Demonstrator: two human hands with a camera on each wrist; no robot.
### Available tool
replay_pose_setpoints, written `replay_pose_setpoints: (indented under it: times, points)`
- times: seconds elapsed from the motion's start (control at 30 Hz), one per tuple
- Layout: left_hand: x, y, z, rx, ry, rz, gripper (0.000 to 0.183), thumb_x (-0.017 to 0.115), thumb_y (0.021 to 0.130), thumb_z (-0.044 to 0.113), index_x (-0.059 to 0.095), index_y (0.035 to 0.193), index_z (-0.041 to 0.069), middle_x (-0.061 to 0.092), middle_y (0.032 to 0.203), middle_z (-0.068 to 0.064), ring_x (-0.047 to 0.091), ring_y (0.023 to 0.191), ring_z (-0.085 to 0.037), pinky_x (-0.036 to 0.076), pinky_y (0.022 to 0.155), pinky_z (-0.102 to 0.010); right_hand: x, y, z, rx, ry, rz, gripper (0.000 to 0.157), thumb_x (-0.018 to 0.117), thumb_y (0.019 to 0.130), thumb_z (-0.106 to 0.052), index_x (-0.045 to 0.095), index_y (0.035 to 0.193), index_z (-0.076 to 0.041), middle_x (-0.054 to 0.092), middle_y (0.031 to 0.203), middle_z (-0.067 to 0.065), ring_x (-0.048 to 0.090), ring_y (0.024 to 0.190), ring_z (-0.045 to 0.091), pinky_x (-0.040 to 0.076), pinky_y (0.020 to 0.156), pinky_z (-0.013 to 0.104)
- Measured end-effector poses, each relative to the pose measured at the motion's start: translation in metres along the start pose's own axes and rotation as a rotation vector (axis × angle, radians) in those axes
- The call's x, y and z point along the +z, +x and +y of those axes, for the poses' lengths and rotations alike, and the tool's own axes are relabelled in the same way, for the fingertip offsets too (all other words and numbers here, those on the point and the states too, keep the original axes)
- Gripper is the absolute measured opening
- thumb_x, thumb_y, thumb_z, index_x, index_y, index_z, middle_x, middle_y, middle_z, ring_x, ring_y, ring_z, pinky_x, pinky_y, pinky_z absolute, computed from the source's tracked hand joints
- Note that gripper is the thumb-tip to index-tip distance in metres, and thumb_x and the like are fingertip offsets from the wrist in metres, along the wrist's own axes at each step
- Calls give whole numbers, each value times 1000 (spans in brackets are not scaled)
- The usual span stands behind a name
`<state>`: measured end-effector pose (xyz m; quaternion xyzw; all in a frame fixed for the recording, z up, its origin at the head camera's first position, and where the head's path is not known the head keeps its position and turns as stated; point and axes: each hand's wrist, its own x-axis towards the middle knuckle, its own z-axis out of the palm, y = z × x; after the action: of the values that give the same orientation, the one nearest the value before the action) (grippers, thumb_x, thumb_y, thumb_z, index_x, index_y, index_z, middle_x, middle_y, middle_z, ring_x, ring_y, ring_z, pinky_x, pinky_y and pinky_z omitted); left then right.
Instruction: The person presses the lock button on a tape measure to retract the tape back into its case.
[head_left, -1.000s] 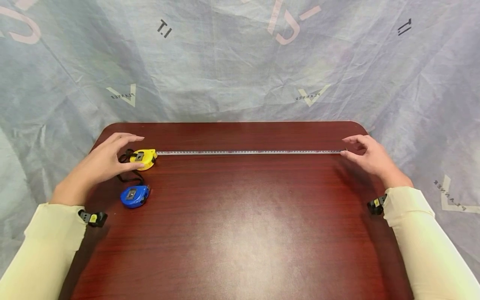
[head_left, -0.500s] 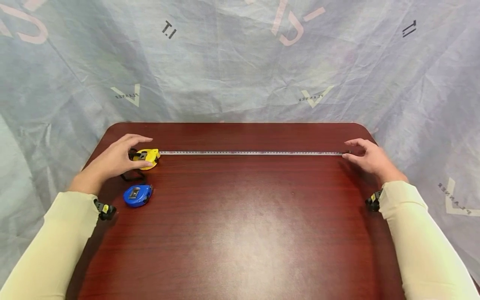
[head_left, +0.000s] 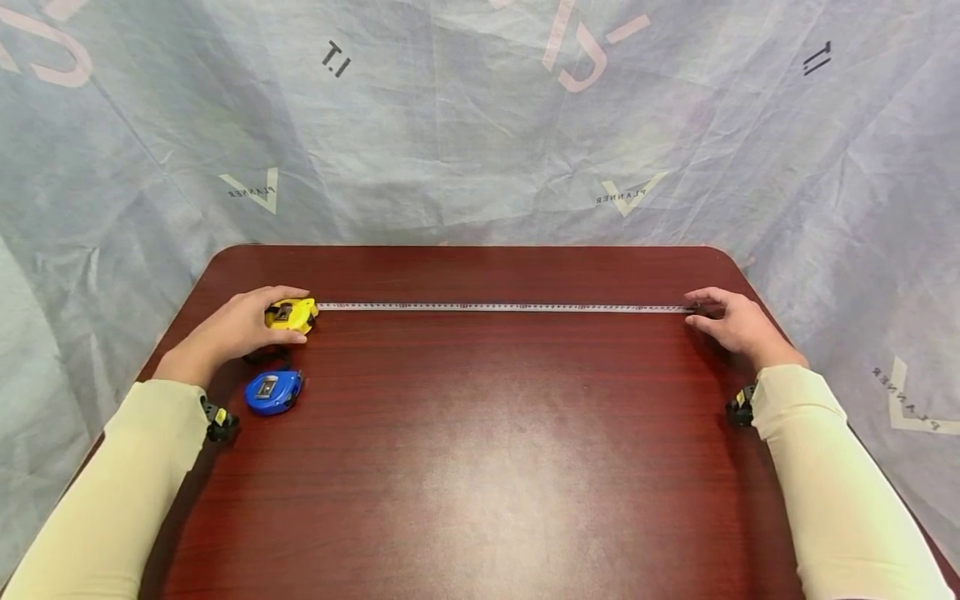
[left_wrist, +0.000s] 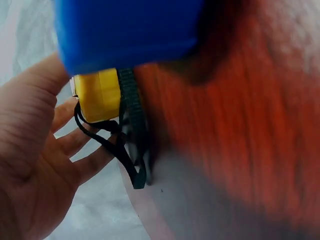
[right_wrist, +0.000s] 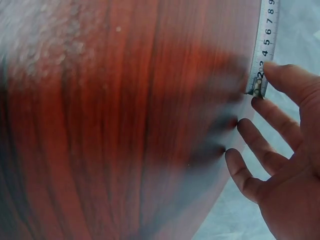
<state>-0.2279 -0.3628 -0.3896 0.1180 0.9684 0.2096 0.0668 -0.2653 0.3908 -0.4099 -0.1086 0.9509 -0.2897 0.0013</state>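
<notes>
A yellow tape measure (head_left: 293,316) lies at the table's left, its white blade (head_left: 495,307) drawn out across to the right. My left hand (head_left: 238,323) grips the case, fingers at its far side and thumb at its near side. In the left wrist view, a black wrist strap (left_wrist: 112,142) hangs by the yellow case. My right hand (head_left: 738,321) is at the blade's far end, thumb and fingers spread on either side. In the right wrist view, the thumb tip is right at the blade's edge and the index fingertip beside the metal hook (right_wrist: 257,88).
A blue tape measure (head_left: 273,392) lies on the dark red wooden table (head_left: 480,433), nearer than the yellow one. It fills the top of the left wrist view, blurred. A grey printed cloth (head_left: 465,125) hangs behind the table.
My left hand has come down and closed in on the yellow case. The right hand has lowered slightly at the blade's end. The view shifted a little.
</notes>
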Motion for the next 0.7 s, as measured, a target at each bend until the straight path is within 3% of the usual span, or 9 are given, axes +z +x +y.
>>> replay_pose_setpoints:
  times: [0.33,0.53,0.7]
  points:
    - [0,0,1,15,18,8,67,80,93,32,50,150,11,43,149,-27,44,129,-45,36,106,-68,5,-1,4,19,-61,81,29,70,96,1,68,125,-1,67,119,30,62,105,47,45,90,61]
    - [0,-4,4,25,9,7,66,80,93,33,51,149,11,45,146,-27,47,125,-44,39,103,-67,6,-3,5,59,-79,84,27,69,97,0,69,124,-2,67,115,28,61,102,43,46,88,60]
    - [-1,-5,3,24,20,14,65,79,94,32,51,149,12,46,145,-27,48,123,-44,40,103,-66,3,-2,3,31,-91,120,24,71,97,-4,70,121,-4,69,111,26,63,99,42,46,86,57]
